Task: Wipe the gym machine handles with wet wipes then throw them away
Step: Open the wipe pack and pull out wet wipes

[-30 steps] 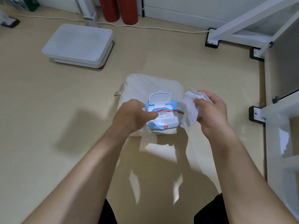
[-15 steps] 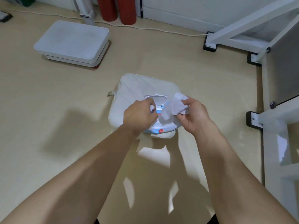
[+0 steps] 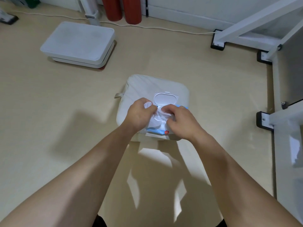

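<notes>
A blue and white wet wipe pack lies on a pale cushioned seat in the middle of the floor, its white flip lid standing open. Both hands meet over the pack's opening. My left hand pinches a white wet wipe at its left end, a bit of wipe showing above the fingers. My right hand grips the same wipe from the right. The hands hide the pack's opening.
A white stacked step platform lies on the beige floor at the back left. Two red cylinders stand by the far wall, with a white cable running along it. The white gym machine frame with black feet borders the right side.
My right hand carried the wipe leftward from beside the pack to over it. My left hand shifted from the pack's left side onto the wipe.
</notes>
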A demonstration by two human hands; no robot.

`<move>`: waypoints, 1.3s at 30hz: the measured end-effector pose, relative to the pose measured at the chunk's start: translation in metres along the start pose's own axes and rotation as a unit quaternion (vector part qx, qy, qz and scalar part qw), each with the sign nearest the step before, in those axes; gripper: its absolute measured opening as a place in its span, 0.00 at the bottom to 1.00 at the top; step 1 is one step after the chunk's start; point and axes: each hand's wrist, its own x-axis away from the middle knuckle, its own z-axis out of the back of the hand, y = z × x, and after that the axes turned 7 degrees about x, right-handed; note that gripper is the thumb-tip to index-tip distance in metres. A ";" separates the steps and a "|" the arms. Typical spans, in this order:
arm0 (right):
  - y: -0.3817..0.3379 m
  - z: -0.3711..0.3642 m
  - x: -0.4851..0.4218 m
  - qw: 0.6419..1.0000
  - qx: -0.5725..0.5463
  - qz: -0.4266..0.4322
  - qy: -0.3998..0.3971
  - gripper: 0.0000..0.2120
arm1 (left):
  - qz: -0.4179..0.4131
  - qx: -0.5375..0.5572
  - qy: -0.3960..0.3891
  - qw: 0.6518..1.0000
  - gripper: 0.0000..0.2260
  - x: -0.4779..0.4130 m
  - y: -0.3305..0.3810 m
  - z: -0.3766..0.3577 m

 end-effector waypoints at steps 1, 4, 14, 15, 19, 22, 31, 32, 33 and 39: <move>-0.003 0.002 -0.001 0.999 0.027 -0.003 -0.022 0.23 | -0.009 -0.005 0.000 1.000 0.04 -0.001 -0.002 0.000; -0.010 0.004 -0.006 0.992 0.114 0.001 -0.059 0.22 | -0.036 -0.024 0.004 0.999 0.04 -0.003 -0.007 -0.001; -0.034 0.011 -0.020 0.927 0.341 0.012 -0.152 0.18 | -0.088 -0.071 0.005 0.994 0.04 -0.004 -0.012 -0.007; -0.035 0.014 -0.021 0.929 0.332 0.006 -0.163 0.15 | -0.088 -0.071 0.004 0.994 0.04 -0.004 -0.012 -0.007; -0.017 0.019 -0.021 0.976 0.188 0.007 -0.112 0.14 | -0.076 -0.052 0.018 0.996 0.05 -0.004 -0.011 -0.001; -0.007 0.009 -0.012 1.000 0.001 -0.003 0.015 0.16 | -0.066 -0.035 0.021 0.997 0.07 -0.006 -0.012 0.002; -0.012 -0.001 -0.022 0.986 0.148 -0.001 -0.077 0.25 | -0.068 -0.028 0.049 0.996 0.08 -0.004 -0.017 -0.003; -0.013 0.000 -0.023 0.984 0.143 -0.007 -0.110 0.26 | -0.071 -0.033 0.052 0.996 0.08 -0.004 -0.018 -0.003; -0.015 0.002 -0.023 0.978 0.156 0.003 -0.135 0.27 | -0.071 -0.035 0.053 0.995 0.08 -0.005 -0.018 -0.003; -0.008 0.011 -0.035 0.982 0.095 0.039 -0.157 0.19 | -0.065 -0.036 0.043 0.996 0.09 -0.005 -0.017 -0.002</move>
